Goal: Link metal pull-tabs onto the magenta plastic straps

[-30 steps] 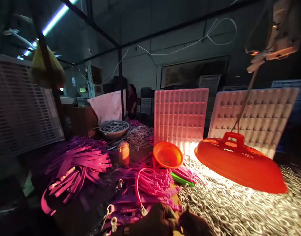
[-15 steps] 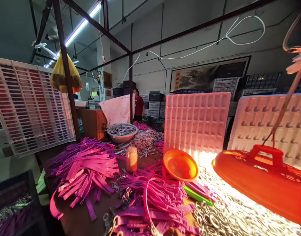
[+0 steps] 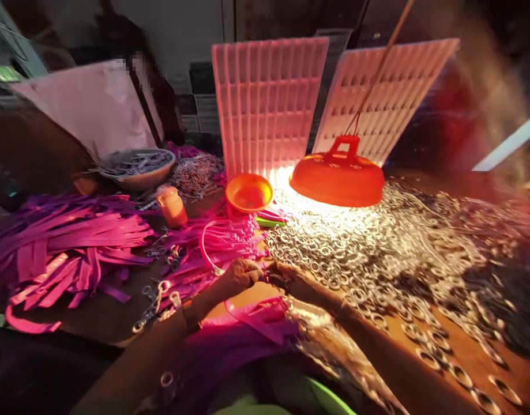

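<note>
Head view: pink strap [image 3: 208, 253] at left hand [image 3: 241, 275]

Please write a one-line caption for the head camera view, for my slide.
Under an orange hanging lamp, the left hand and right hand meet between pink straps and metal rings.

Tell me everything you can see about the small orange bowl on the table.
The small orange bowl looks like smooth plastic, round and shallow, with a plain rim. It sits tilted, its open side turned toward the camera, and nothing shows inside it. It stands behind the heap of pink straps, in front of the upright white tray and just left of the hanging orange lamp, whose light falls on it. No hand touches it.
</note>
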Action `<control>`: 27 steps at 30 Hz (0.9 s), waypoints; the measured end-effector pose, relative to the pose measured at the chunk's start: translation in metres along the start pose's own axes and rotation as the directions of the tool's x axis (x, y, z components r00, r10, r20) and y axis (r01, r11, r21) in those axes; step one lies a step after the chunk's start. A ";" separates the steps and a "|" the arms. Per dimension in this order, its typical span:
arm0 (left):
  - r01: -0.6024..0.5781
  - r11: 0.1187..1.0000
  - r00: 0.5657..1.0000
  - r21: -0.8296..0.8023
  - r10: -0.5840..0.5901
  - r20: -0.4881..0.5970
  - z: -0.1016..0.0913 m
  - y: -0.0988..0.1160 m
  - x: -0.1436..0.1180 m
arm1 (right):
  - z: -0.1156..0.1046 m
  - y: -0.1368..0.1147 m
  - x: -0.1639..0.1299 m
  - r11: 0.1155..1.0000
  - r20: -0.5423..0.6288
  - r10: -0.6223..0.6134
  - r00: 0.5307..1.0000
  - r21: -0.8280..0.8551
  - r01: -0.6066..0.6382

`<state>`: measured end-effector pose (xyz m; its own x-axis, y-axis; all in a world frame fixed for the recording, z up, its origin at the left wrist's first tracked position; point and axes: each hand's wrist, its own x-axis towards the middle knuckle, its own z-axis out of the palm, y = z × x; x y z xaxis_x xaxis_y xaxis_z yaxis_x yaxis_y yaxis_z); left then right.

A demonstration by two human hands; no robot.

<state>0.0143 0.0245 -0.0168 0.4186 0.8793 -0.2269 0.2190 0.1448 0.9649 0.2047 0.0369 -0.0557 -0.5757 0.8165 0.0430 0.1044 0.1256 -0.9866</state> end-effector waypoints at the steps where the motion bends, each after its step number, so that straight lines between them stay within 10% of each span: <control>1: 0.010 1.000 1.000 0.011 -0.010 0.015 -0.001 0.001 -0.001 | -0.002 -0.001 0.001 1.000 -0.001 -0.002 1.000 0.021 0.002; 8: 0.020 0.998 1.000 0.064 -0.021 0.007 0.001 -0.001 -0.002 | -0.013 -0.008 -0.008 0.999 -0.198 0.001 0.980 -0.052 -0.012; 16: 0.074 0.996 0.997 0.059 -0.075 0.017 0.004 -0.001 0.004 | -0.006 -0.017 -0.006 0.916 0.013 -0.139 0.990 -0.377 0.134; 27: 0.095 0.957 0.988 -0.275 -0.057 0.144 0.005 -0.033 0.017 | 0.005 -0.003 -0.006 0.987 -0.154 -0.075 0.985 -0.155 0.051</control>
<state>0.0184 0.0326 -0.0534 0.5280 0.7951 -0.2983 0.0075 0.3469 0.9379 0.2042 0.0289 -0.0539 -0.4503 0.8818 0.1403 0.1999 0.2527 -0.9466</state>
